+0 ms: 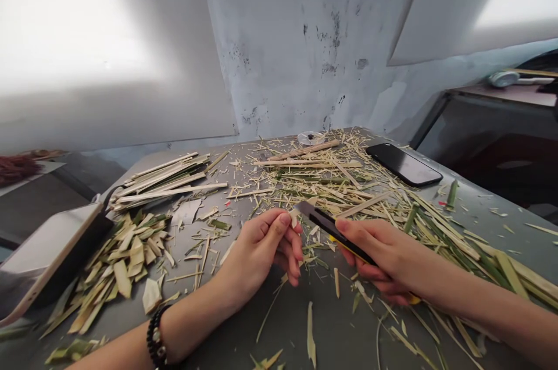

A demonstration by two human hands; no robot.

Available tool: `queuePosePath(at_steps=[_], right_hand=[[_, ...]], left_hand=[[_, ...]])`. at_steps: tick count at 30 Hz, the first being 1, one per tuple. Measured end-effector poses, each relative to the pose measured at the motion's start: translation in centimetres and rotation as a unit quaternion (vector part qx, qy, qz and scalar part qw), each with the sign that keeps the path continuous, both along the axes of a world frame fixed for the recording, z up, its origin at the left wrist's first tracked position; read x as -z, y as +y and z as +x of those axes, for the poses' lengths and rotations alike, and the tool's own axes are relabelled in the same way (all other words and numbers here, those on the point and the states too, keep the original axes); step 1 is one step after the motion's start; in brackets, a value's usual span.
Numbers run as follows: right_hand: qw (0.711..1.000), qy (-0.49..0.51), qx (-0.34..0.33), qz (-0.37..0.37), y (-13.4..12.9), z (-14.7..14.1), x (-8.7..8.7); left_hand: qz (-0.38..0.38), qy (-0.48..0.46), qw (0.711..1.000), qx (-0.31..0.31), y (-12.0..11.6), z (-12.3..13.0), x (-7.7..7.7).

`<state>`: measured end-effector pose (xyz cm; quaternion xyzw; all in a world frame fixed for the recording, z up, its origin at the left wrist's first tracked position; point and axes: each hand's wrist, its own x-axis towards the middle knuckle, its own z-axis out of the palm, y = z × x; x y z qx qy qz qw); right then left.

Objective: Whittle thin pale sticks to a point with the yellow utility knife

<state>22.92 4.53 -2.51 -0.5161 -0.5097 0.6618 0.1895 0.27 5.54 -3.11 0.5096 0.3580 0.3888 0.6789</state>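
Note:
My left hand (268, 242), with a dark beaded bracelet (156, 338) at the wrist, is closed in a pinch on a small pale bamboo piece (294, 216) near the middle of the view. Wrapped round a black and yellow utility knife (325, 224) is my right hand (383, 256), its thumb along the top of the handle. The knife's blade end points left and reaches the bamboo piece, but I cannot tell whether it touches. Beneath both hands, shavings lie scattered on the grey table (300, 323).
A pile of short bamboo pieces (126, 259) and a bundle of pale sticks (161, 181) lie left. A propped phone (47, 259) stands at the left edge; a black phone (405, 165) lies back right. Long bamboo strips (457, 239) cover the right side. A clear tape roll (311, 138) sits by the wall.

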Motion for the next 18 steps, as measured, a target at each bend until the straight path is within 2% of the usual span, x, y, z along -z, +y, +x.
queuePosePath(at_steps=[10,18], right_hand=[[0.984,0.108,0.121,-0.069,0.24,0.55,-0.84],[0.983,0.118,0.122,-0.067,0.48,0.97,-0.39]], left_hand=[[-0.021,-0.014,1.000,-0.004,-0.11,-0.02,-0.23],[-0.033,-0.049,0.998,0.006,-0.10,-0.19,-0.56]])
